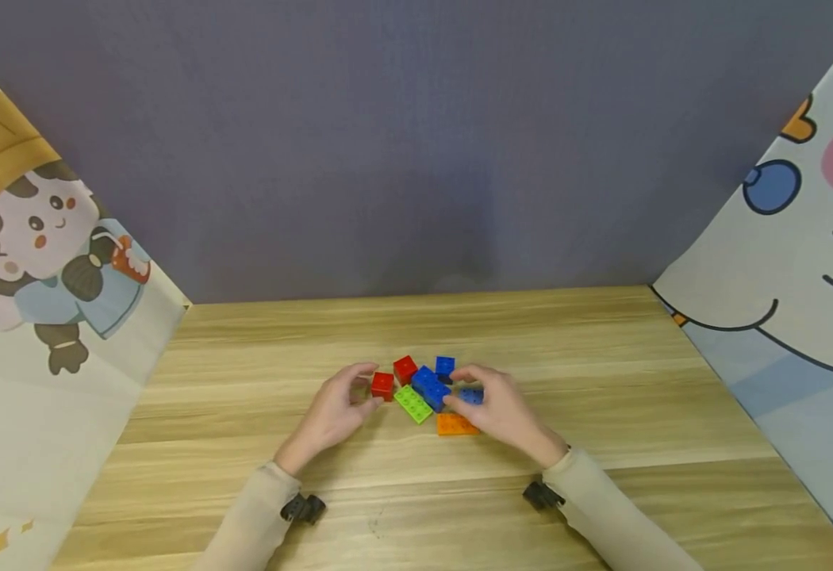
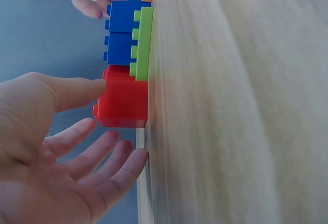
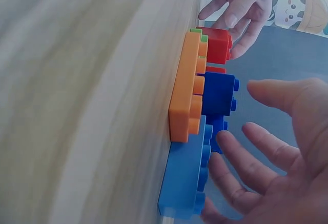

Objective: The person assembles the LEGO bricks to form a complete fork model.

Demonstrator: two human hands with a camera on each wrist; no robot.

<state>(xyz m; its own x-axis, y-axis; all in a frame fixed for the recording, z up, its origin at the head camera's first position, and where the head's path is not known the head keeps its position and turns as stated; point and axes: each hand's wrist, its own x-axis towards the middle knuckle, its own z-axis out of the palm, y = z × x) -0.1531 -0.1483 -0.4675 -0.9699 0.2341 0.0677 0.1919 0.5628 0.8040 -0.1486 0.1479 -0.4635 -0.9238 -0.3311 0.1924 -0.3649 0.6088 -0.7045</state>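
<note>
My left hand (image 1: 334, 408) is spread beside a red brick (image 1: 382, 386), thumb near its front side and fingers behind its left. In the left wrist view the thumb overlaps that brick's top edge; the palm holds nothing. My right hand (image 1: 500, 406) hovers with parted fingers over a lighter blue flat brick (image 3: 182, 180), which it partly covers in the head view. Its thumb tip is close to the dark blue bricks (image 1: 431, 388) at the middle of the group. An orange flat brick (image 1: 455, 425) lies in front, and a small dark blue brick (image 1: 445, 365) stands behind.
A lime green flat brick (image 1: 413, 404) lies between the red and dark blue bricks. Another red brick (image 1: 405, 370) stands just behind. All rest on a wood-grain table (image 1: 416, 507), with a grey-blue panel (image 1: 416, 159) along its back and printed panels at both sides.
</note>
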